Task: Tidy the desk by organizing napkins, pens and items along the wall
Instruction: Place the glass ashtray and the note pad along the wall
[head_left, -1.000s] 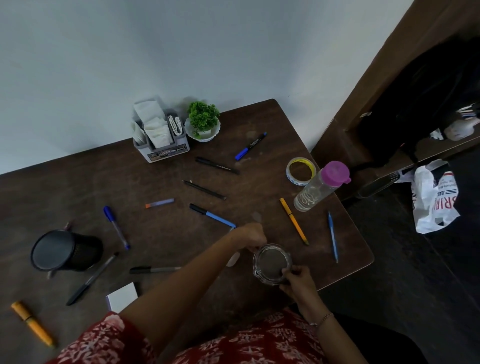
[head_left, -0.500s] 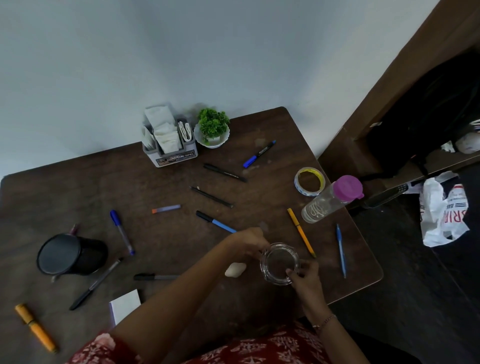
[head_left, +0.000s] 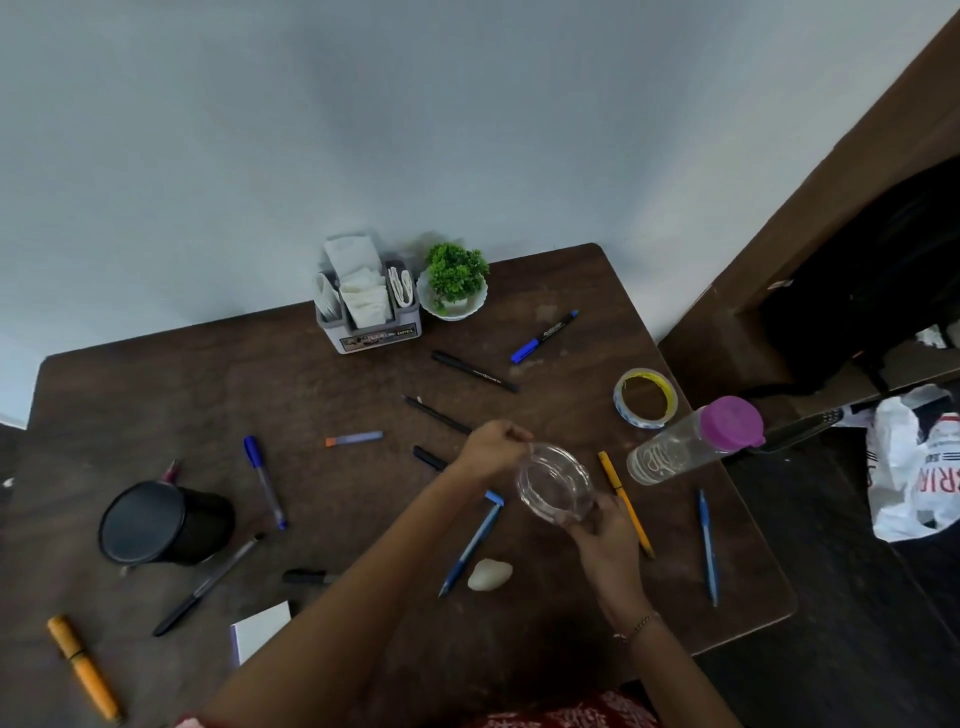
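At the near left an orange marker (head_left: 83, 667) lies on the dark desk (head_left: 156, 395), with a black cup (head_left: 161, 522) beyond it and a blue-capped pen (head_left: 265, 480) just to the right. Against the far wall a grey napkin holder (head_left: 366, 304) stuffed with white napkins stands touching a small potted plant (head_left: 454, 280). Right of centre, the left hand (head_left: 491, 449) curls its fingers on the far-left rim of a clear glass dish (head_left: 553, 486), and the right hand (head_left: 605, 535) grips its near-right rim; whether the dish clears the desk cannot be told. A yellow pencil (head_left: 626, 504), a tape roll (head_left: 644, 397) and a pink-capped bottle (head_left: 691, 441) lie further right.
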